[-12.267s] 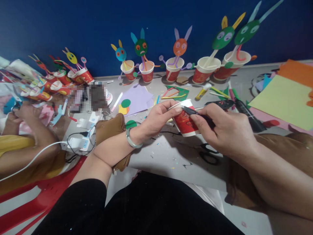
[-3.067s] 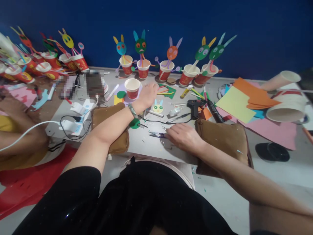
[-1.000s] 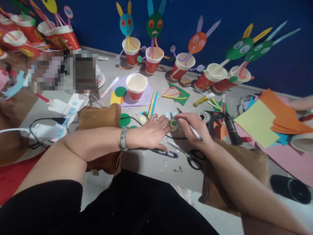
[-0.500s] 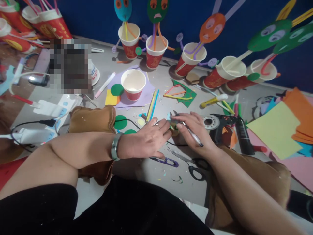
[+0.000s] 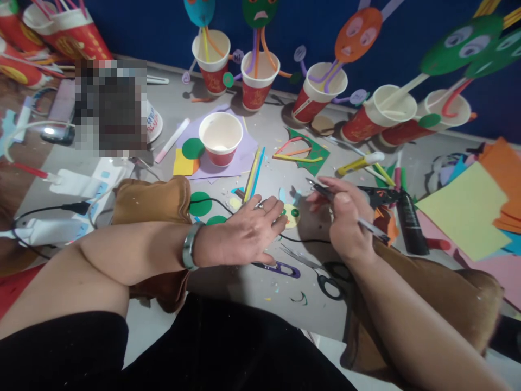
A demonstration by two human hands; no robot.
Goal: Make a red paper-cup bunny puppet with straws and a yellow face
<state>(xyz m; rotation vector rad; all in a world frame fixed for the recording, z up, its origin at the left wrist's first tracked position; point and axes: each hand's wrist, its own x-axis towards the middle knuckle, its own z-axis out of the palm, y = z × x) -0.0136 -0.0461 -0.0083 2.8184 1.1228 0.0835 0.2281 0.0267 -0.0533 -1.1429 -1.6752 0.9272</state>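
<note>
Grey tabletop [image 5: 252, 293] fills the middle of the frame, crowded with craft scraps, against a dark blue wall [image 5: 154, 27] along the top. Two brown cushions lie at its near edge, one at centre left [image 5: 150, 201] and one at lower right [image 5: 448, 293]. A forearm rests on each, probably to keep the arms steady for fine work.

At centre, the left hand [image 5: 244, 236] lies open and flat, palm down. Its fingertips pin a small yellow paper face [image 5: 291, 215] with a green eye to the table, apparently to stop it sliding. Just right of it, the right hand [image 5: 345, 217] is closed around a pen [image 5: 360, 221]. The tip is raised and points to the upper left, clear of the paper.

Around them:
- A yellow sheet [image 5: 468, 212] lies at the right edge.
- A row of red paper cups [image 5: 258, 70] holding paper figures stands along the wall.
- One empty cup [image 5: 222, 136] sits on purple paper [image 5: 244, 157] at upper centre.
- A black glue gun [image 5: 382, 198] lies just behind the right hand, crowding it.
- Scissors [image 5: 325, 277] and small purple snips [image 5: 279, 267] lie just below the hands.
- A thin black cable [image 5: 305, 239] crosses the table just below the paper face.
- Coloured straws [image 5: 254, 174] lie just above the left hand's fingers.
</note>
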